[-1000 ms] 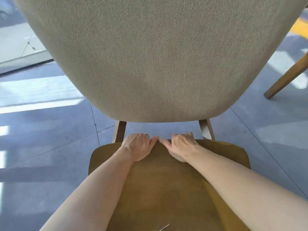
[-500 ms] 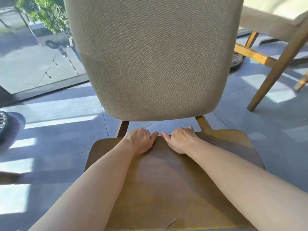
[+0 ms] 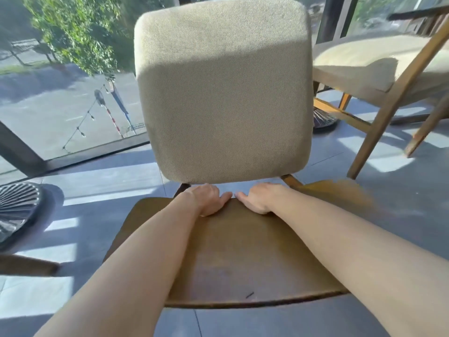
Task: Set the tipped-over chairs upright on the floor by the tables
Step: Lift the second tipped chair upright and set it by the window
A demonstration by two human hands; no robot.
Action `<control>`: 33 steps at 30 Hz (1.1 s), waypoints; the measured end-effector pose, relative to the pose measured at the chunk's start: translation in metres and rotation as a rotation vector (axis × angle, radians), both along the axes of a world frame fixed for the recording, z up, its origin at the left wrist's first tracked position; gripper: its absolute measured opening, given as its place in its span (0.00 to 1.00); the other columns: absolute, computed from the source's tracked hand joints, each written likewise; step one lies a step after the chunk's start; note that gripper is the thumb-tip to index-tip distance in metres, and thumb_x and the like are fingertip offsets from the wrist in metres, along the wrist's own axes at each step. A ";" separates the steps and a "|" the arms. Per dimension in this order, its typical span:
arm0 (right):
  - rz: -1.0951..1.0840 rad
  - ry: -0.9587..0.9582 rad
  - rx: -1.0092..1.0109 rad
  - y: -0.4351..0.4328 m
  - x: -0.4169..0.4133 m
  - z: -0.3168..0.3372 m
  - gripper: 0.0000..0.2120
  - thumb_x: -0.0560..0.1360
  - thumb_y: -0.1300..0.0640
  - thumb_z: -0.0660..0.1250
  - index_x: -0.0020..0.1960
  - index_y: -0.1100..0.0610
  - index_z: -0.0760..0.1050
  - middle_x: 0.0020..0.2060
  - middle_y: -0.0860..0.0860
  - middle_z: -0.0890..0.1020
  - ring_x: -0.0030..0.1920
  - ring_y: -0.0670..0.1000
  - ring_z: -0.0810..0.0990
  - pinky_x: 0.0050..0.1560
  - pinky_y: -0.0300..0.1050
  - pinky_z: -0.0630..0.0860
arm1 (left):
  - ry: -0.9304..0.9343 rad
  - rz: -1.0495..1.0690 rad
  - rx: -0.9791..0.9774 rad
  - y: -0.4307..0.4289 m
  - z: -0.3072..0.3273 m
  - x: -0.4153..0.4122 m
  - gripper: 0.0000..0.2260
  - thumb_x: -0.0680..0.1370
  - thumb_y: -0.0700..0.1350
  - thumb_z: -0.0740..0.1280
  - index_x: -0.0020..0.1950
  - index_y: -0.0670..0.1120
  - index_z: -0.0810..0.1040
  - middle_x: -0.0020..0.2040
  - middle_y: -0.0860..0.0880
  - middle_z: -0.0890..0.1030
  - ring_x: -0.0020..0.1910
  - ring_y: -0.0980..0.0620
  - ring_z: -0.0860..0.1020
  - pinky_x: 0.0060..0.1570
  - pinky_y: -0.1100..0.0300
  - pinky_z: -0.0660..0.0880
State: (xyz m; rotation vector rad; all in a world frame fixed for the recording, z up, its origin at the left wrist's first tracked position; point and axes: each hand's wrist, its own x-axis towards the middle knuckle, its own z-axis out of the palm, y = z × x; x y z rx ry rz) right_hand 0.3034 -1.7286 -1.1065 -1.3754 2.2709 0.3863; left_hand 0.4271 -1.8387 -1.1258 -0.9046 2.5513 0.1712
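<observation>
A chair with a beige fabric backrest (image 3: 223, 93) and a brown wooden seat (image 3: 243, 259) fills the middle of the view, its backrest rising away from me. My left hand (image 3: 209, 199) and my right hand (image 3: 257, 197) lie side by side on the seat's rear edge, just under the backrest, with fingers curled over the edge. The chair's legs are hidden below the seat. A second chair (image 3: 364, 62) with a beige cushion and light wooden legs stands at the right, seen from low down; whether it is upright I cannot tell.
Grey tiled floor (image 3: 97, 181) with sun stripes surrounds the chair. A ribbed round table base (image 3: 17, 210) sits at the left, another (image 3: 323, 119) behind the backrest at right. A dark wooden leg (image 3: 26, 265) pokes in at the left edge. Floor-to-ceiling windows (image 3: 60, 93) stand close behind.
The backrest has swung away from me and now shows whole against the windows. The seat looks flatter. Both hands kept their hold on the seat's rear edge.
</observation>
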 end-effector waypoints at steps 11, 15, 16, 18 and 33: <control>0.016 0.033 0.195 0.002 0.026 0.073 0.36 0.80 0.36 0.37 0.75 0.57 0.62 0.73 0.57 0.65 0.72 0.58 0.65 0.70 0.52 0.61 | -0.151 0.082 0.118 0.000 0.073 0.012 0.33 0.76 0.69 0.48 0.61 0.47 0.77 0.63 0.45 0.77 0.62 0.44 0.75 0.64 0.47 0.67; -0.028 0.020 0.289 -0.006 0.029 0.108 0.32 0.81 0.39 0.42 0.77 0.58 0.57 0.75 0.57 0.63 0.73 0.58 0.63 0.70 0.50 0.59 | -0.340 0.181 0.268 -0.007 0.114 0.005 0.36 0.69 0.76 0.54 0.63 0.51 0.77 0.63 0.48 0.77 0.59 0.46 0.76 0.65 0.49 0.67; -0.013 0.006 0.286 -0.006 0.029 0.107 0.29 0.82 0.42 0.44 0.76 0.59 0.59 0.74 0.57 0.65 0.72 0.58 0.65 0.68 0.48 0.61 | -0.369 0.230 0.355 -0.005 0.117 0.001 0.36 0.70 0.74 0.56 0.63 0.49 0.77 0.61 0.46 0.79 0.53 0.46 0.78 0.61 0.52 0.70; -0.013 -0.087 0.308 -0.012 0.029 0.117 0.23 0.84 0.50 0.50 0.73 0.63 0.64 0.67 0.58 0.71 0.67 0.60 0.71 0.60 0.45 0.68 | -0.416 0.254 0.467 -0.008 0.135 -0.002 0.33 0.74 0.70 0.58 0.62 0.44 0.78 0.54 0.43 0.80 0.43 0.48 0.78 0.51 0.56 0.71; 0.054 0.087 0.052 -0.077 -0.003 0.248 0.31 0.81 0.38 0.50 0.71 0.60 0.67 0.65 0.57 0.75 0.62 0.57 0.76 0.57 0.49 0.72 | -0.518 0.362 0.575 -0.070 0.208 -0.057 0.26 0.74 0.64 0.64 0.52 0.41 0.78 0.43 0.44 0.80 0.42 0.47 0.78 0.58 0.52 0.71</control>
